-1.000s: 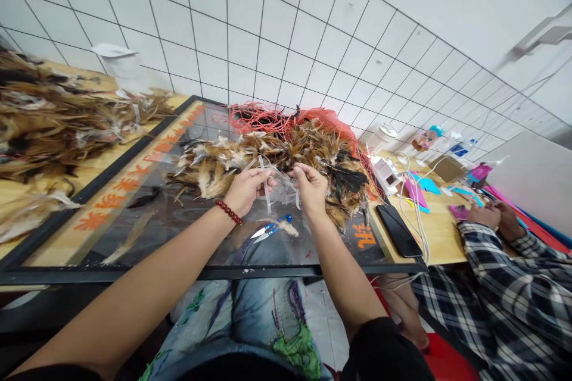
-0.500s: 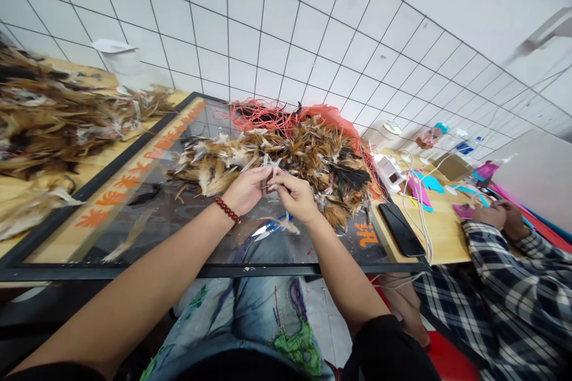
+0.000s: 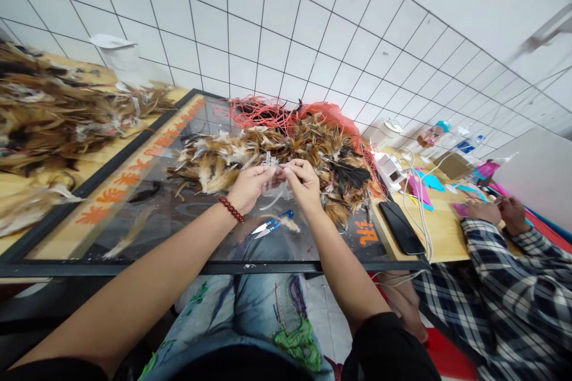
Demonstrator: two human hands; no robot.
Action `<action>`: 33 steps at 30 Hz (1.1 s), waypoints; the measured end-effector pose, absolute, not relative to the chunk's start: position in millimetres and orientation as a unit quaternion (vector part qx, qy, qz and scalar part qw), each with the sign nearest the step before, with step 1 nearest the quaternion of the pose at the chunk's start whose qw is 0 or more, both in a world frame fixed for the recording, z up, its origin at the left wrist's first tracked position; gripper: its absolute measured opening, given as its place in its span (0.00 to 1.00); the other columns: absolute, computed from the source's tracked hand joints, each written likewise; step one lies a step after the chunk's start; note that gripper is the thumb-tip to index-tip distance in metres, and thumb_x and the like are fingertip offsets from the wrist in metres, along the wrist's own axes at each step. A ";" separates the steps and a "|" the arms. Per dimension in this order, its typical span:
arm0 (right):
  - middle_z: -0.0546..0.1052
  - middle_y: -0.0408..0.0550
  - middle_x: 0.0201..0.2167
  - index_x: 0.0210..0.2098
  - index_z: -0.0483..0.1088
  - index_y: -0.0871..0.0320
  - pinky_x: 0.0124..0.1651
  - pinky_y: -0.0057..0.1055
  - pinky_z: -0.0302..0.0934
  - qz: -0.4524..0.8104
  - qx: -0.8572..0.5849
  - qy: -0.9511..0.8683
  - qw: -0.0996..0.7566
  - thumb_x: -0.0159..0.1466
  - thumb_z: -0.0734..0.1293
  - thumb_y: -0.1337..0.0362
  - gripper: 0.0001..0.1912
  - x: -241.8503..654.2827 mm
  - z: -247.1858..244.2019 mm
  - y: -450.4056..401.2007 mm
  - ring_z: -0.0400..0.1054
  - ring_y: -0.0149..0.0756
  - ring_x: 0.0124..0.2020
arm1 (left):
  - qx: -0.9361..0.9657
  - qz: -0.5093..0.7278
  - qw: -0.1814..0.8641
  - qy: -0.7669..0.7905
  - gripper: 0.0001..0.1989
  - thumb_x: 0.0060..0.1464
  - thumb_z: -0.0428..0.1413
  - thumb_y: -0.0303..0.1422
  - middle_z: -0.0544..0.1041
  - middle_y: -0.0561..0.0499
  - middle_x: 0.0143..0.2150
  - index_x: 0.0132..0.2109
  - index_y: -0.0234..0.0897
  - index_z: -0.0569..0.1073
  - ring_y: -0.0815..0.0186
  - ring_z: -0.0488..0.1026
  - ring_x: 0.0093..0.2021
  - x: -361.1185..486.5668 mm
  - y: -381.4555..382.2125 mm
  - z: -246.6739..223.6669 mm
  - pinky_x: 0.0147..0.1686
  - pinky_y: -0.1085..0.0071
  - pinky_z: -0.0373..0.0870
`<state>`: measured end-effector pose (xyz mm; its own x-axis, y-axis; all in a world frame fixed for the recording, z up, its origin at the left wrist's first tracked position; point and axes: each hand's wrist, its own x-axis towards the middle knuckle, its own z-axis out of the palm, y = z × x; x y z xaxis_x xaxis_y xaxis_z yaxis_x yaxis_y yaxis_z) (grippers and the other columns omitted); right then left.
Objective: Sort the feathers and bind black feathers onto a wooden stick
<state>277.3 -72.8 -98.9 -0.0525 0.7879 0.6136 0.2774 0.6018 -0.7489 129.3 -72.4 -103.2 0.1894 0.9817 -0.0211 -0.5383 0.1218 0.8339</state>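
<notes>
My left hand (image 3: 250, 188), with a red bead bracelet at the wrist, pinches a whitish translucent strip (image 3: 271, 202) between thumb and fingers. Close beside it, my right hand (image 3: 304, 186) is closed on the same strip, fingertips nearly touching the left's. One tail of the strip dangles below the fingers and short ends stick up above them. Whether it is looped or knotted, I cannot tell. Behind both hands lies a heap of brown and black feathers (image 3: 263, 141). Blue-handled thread snips (image 3: 273, 224) rest on the glass below, with a small pale feather (image 3: 290, 224) against them.
The black-framed glass panel (image 3: 187, 244) covers the table. Red strings (image 3: 259, 114) and a red plastic bag (image 3: 330, 114) lie behind the heap. More feathers (image 3: 67, 113) are at left. A phone (image 3: 401, 229) and white cables are at right, near a co-worker's hands (image 3: 496, 212).
My hands have shifted slightly right and the right hand has turned, its fingers now up beside the left's. A strip tail now hangs out below, and the snips show more fully.
</notes>
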 end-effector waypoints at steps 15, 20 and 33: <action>0.79 0.49 0.45 0.36 0.81 0.54 0.53 0.36 0.67 0.368 -0.385 -0.641 0.552 0.61 0.69 0.52 0.14 274.8 -109.2 -67.1 0.73 0.36 0.46 | 0.400 0.471 0.733 0.284 0.15 0.44 0.69 0.39 0.76 0.46 0.25 0.30 0.30 0.77 0.65 0.73 0.26 131.0 -71.5 -112.8 0.30 0.68 0.72; 0.80 0.50 0.43 0.33 0.82 0.54 0.55 0.38 0.67 0.402 -0.362 -0.649 0.535 0.60 0.69 0.49 0.16 275.3 -111.5 -64.8 0.74 0.39 0.48 | 0.439 0.492 0.700 0.272 0.19 0.45 0.68 0.41 0.68 0.52 0.20 0.23 0.32 0.72 0.72 0.63 0.20 131.1 -72.9 -110.3 0.24 0.73 0.65; 0.82 0.47 0.38 0.33 0.81 0.55 0.51 0.36 0.67 0.353 -0.404 -0.632 0.560 0.61 0.68 0.53 0.13 274.6 -104.8 -67.9 0.75 0.38 0.44 | 0.483 0.497 0.636 0.340 0.17 0.44 0.66 0.44 0.75 0.47 0.25 0.26 0.32 0.77 0.69 0.68 0.23 132.7 -75.0 -110.1 0.27 0.72 0.65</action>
<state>274.6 -67.9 -104.8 -0.0474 0.9055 0.4218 0.1145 0.4244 -0.8982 132.7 -75.0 -110.1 0.2745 0.9604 0.0472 -0.3026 0.0397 0.9523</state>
